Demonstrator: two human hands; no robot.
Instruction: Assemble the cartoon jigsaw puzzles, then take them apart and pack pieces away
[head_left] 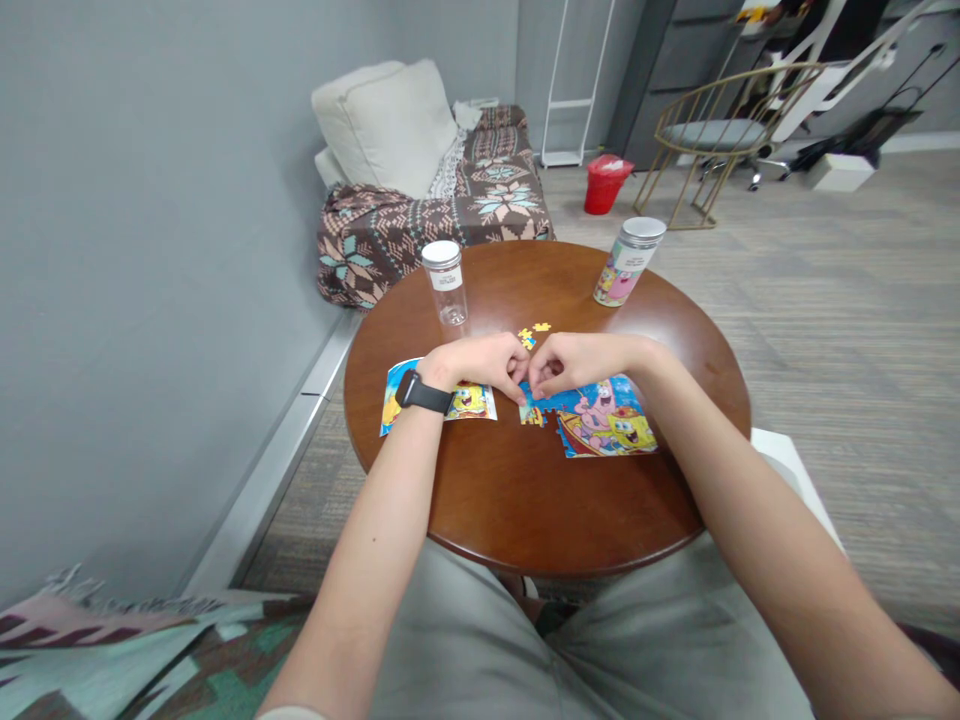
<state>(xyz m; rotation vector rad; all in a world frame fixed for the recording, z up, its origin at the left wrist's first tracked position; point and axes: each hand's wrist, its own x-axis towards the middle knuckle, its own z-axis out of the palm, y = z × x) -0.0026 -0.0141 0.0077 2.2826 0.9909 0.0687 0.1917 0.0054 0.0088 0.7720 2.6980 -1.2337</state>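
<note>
A partly joined jigsaw puzzle [600, 415] with cartoon figures in a boat lies on the round wooden table [487, 490]. At its upper left edge, my left hand [489, 362] and my right hand [577, 360] meet, fingertips almost touching. Both have curled fingers, pinched on puzzle pieces [531, 412] there; the fingers partly hide them. Under my left wrist, which wears a black watch [424, 393], lies a printed picture sheet [474, 402]. Several loose yellow puzzle pieces [534, 332] are just beyond my fingers.
A clear jar with a white lid [448, 285] stands at the table's far left. Across from it is a cartoon-printed canister [628, 262]. Beyond the table are a patterned sofa [480, 205], a red bin [606, 185] and a gold wire chair [712, 135]. A grey wall is at left.
</note>
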